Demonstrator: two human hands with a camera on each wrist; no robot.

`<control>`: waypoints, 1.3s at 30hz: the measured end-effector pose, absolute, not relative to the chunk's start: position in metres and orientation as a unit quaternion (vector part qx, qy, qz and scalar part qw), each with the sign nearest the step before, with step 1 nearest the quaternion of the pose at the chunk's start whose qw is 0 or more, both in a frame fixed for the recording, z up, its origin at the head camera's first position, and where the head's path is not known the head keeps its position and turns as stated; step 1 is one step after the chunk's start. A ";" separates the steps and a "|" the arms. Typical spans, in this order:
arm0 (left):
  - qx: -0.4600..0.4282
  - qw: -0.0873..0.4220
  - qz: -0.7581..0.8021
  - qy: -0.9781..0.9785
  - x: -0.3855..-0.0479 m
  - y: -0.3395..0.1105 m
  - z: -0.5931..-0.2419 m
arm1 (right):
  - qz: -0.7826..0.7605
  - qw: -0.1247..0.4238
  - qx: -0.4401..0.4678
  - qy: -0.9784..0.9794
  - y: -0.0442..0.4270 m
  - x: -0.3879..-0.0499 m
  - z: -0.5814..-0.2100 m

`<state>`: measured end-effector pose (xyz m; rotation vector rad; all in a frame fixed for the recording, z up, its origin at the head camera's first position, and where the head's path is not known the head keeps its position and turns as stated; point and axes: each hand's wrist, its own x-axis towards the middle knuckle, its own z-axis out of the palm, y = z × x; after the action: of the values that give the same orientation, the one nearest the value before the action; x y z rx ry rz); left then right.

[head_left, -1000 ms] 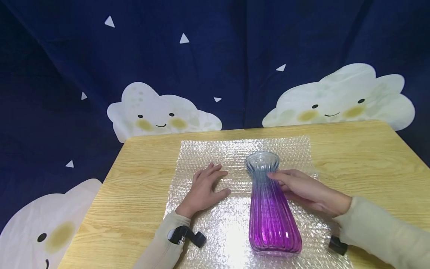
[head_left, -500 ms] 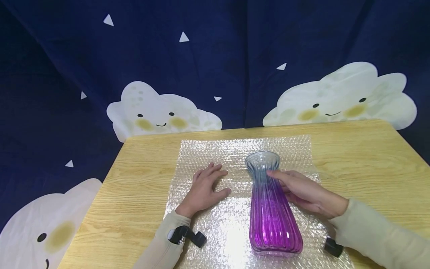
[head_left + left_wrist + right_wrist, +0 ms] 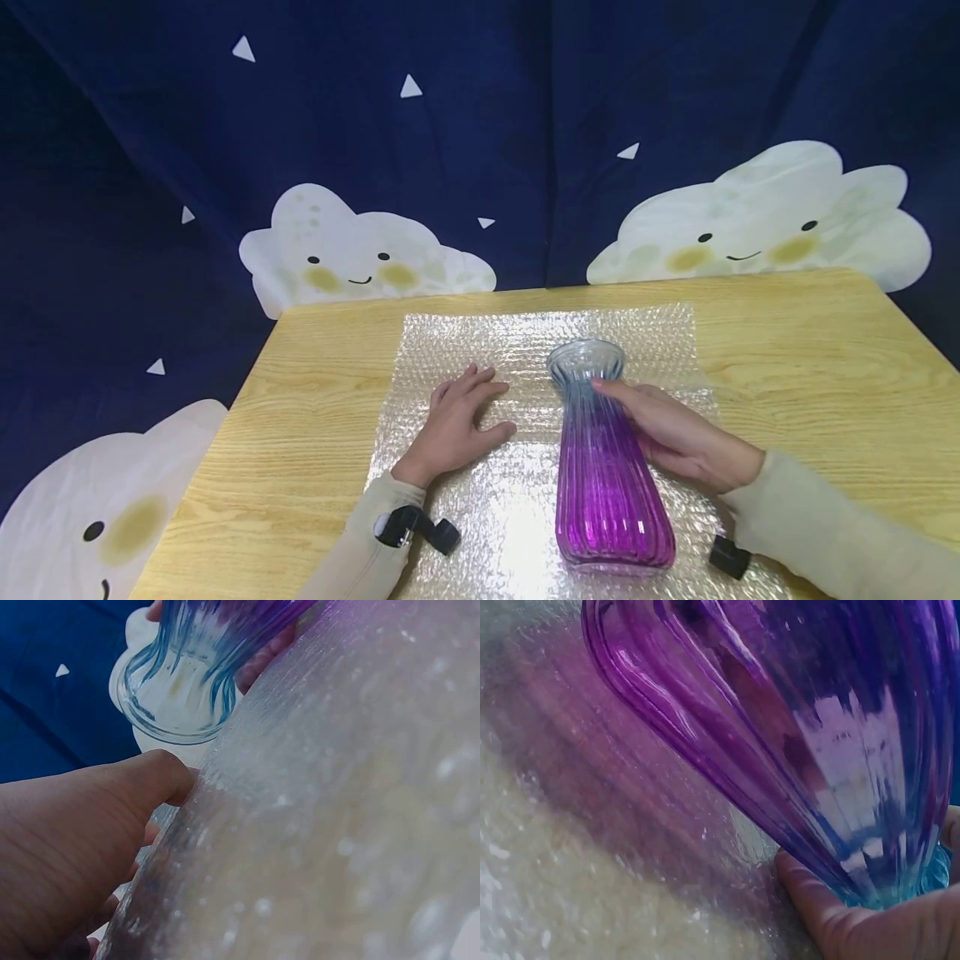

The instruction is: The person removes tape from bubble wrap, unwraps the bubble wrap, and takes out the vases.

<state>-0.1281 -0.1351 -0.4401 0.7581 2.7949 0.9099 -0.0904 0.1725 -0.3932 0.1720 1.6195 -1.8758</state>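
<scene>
A ribbed glass vase, clear blue at the flared mouth and purple at the base, lies on its side on a sheet of bubble wrap, mouth pointing away from me. My right hand grips its narrow neck from the right, thumb on top and fingers around the far side; the right wrist view shows the fingers about the neck under the purple body. Left of the vase, my left hand rests on the bubble wrap with fingers spread, holding nothing. In the left wrist view the vase's mouth shows beyond the thumb.
The wrap lies over a light wooden table. Behind the table hangs a dark blue cloth printed with white clouds and small triangles. Each wrist carries a small black camera, the left one above the sleeve.
My right wrist and forearm have shifted slightly left and inward, while the hand keeps its grip on the vase's neck. The vase and my left hand stay in place.
</scene>
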 end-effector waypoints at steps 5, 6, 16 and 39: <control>0.252 0.050 0.301 0.919 -0.128 -0.135 -0.440 | -0.735 0.315 0.071 0.596 0.171 -0.090 -0.395; 0.252 0.048 0.301 0.918 -0.128 -0.135 -0.440 | -0.738 0.315 0.069 0.593 0.171 -0.090 -0.395; 0.250 0.043 0.302 0.919 -0.126 -0.135 -0.442 | -0.732 0.313 0.088 0.599 0.165 -0.093 -0.397; 0.252 0.042 0.298 0.920 -0.128 -0.135 -0.443 | -0.760 0.321 0.083 0.559 0.162 -0.095 -0.408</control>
<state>-0.1279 -0.1350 -0.4430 0.7719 2.8156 0.9108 -0.0947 0.1622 -0.4076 0.2174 1.4694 -1.9964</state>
